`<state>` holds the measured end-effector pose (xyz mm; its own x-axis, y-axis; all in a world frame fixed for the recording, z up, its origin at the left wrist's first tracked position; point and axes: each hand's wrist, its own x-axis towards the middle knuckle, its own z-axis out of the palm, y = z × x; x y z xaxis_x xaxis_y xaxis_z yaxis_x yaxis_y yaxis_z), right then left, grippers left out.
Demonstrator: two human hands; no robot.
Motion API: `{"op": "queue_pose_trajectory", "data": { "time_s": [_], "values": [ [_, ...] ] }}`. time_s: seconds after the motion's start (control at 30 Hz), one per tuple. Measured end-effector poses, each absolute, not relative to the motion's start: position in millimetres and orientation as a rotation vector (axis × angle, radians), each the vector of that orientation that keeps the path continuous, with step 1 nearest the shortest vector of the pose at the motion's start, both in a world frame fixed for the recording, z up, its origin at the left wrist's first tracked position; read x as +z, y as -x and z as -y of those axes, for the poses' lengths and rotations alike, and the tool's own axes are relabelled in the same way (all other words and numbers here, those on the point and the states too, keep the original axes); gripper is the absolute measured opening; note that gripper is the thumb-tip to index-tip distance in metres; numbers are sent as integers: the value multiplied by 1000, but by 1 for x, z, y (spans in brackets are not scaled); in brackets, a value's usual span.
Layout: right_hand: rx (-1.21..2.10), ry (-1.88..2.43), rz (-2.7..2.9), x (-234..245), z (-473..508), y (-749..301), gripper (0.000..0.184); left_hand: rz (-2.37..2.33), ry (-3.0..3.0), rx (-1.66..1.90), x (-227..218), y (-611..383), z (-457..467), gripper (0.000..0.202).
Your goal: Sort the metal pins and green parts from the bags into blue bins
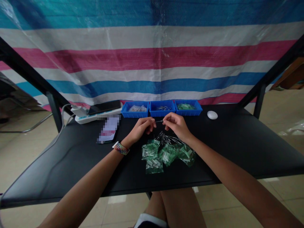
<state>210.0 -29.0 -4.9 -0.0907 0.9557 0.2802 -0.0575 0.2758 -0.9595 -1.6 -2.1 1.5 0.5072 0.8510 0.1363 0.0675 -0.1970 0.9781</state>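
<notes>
A thin metal pin (158,121) spans the gap between my two hands above the black table. My left hand (142,126) pinches its left end, fingers curled. Its other end is between the fingertips of my right hand (176,125), also closed. Below them lies a loose pile of similar thin metal pins (169,139), partly hidden behind my right wrist. Nearer to me are several small green plastic bags (154,164) with short pale pieces showing through. Whatever small part may sit on the held pin is too small to name.
Three blue bins stand along the back: a left bin (135,116) with clear bags, a middle bin (162,113) with metal pins, a right bin (188,113) with green bags. A phone (109,128), power strip (86,119) and white oval object (212,115) lie around.
</notes>
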Motion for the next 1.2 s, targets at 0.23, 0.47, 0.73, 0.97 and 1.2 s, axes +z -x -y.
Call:
{"op": "queue_pose_trajectory", "data": {
  "time_s": [0.23, 0.47, 0.73, 0.97, 1.2],
  "values": [
    [1042, 926, 1385, -4, 31, -209, 21, -832, -1585, 816, 1, 0, 3, 34],
    [1110, 929, 1313, -6, 29, -208, 18, -807, -1593, 889, 4, -1, 3, 28],
    [1197, 921, 1265, -3, 29, -211, 15, -776, -1599, 889, 1, -2, 2, 28],
    [1094, 944, 1212, -1, 25, -215, 14, -876, -1829, 789, -1, 0, 4, 13],
    [811, 1009, 1101, -1, 6, -232, 19, -931, -2522, 661, -6, -4, 7, 10]
  ]
}}
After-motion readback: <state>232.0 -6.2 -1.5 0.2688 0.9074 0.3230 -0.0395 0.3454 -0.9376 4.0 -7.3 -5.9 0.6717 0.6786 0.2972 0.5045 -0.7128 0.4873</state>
